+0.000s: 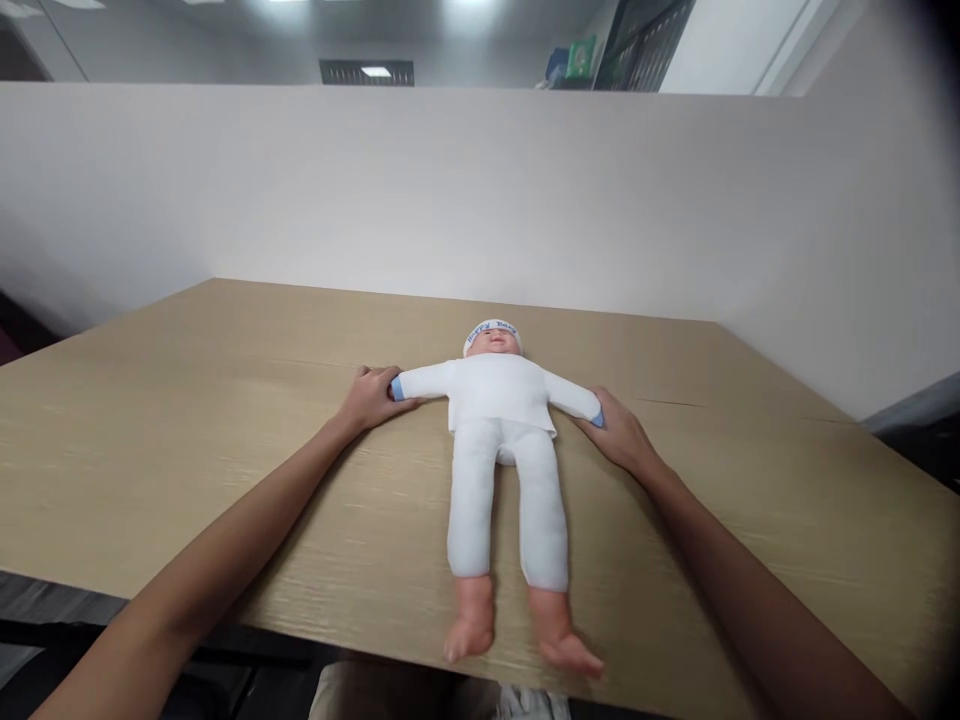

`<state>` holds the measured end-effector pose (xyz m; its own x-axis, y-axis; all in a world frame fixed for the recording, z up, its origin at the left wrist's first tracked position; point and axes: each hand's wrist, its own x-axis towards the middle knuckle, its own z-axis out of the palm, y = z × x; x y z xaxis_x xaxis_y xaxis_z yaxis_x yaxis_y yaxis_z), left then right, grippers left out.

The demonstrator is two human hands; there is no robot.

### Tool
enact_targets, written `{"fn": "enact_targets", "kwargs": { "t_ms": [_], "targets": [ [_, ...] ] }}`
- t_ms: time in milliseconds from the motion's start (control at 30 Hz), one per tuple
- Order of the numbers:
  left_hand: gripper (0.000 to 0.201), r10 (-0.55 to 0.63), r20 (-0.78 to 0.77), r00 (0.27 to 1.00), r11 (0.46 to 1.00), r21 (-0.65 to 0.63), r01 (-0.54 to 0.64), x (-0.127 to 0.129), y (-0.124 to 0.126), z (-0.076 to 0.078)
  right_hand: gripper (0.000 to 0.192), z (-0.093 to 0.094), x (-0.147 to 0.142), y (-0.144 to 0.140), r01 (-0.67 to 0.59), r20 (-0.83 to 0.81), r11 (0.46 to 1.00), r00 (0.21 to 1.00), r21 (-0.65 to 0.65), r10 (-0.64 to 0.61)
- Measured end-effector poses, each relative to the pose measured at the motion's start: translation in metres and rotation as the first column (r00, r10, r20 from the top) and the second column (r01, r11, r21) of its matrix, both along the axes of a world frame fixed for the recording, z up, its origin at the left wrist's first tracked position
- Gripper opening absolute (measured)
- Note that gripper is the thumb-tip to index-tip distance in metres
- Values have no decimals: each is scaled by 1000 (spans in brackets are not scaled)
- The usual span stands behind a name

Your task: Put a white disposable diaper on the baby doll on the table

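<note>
Doll [499,388] is lying on the desk [225,420], lower centre, between left hand [371,398] and right hand [619,430]. Each hand is clasping one blue arm end [397,387].

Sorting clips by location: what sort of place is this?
Probably an indoor workspace, perhaps an office, though the room's exact use isn't clear: a wood-grain table, a pale wall behind it, and bright lights showing above the wall.

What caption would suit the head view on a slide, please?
Left hand and right hand hold the arms of a face-up doll on a table.
</note>
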<state>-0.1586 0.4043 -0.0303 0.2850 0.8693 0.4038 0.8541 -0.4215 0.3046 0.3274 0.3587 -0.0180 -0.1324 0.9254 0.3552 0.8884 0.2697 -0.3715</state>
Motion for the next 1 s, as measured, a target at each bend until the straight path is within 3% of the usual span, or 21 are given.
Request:
{"fn": "enact_targets", "kwargs": {
  "t_ms": [233,433,667,833,1000],
  "targets": [
    [67,75,36,997,993,84,-78,8,59,-4,40,-7,4,70,-16,-11,999,1000,29,16],
    [62,44,25,999,995,84,-46,10,88,-11,47,-14,16,100,-27,-33,999,999,19,27],
    [72,-9,108,994,998,65,2,11,86,-10,73,-16,22,99,-25,-59,998,998,57,28],
    [62,-87,127,988,994,78,78,10,84,-7,70,-13,23,100,-53,-43,998,998,39,54],
    [59,-70,105,992,997,46,65,9,84,-8,72,-15,23,99,-41,28,993,999,108,39]
  ]
}}
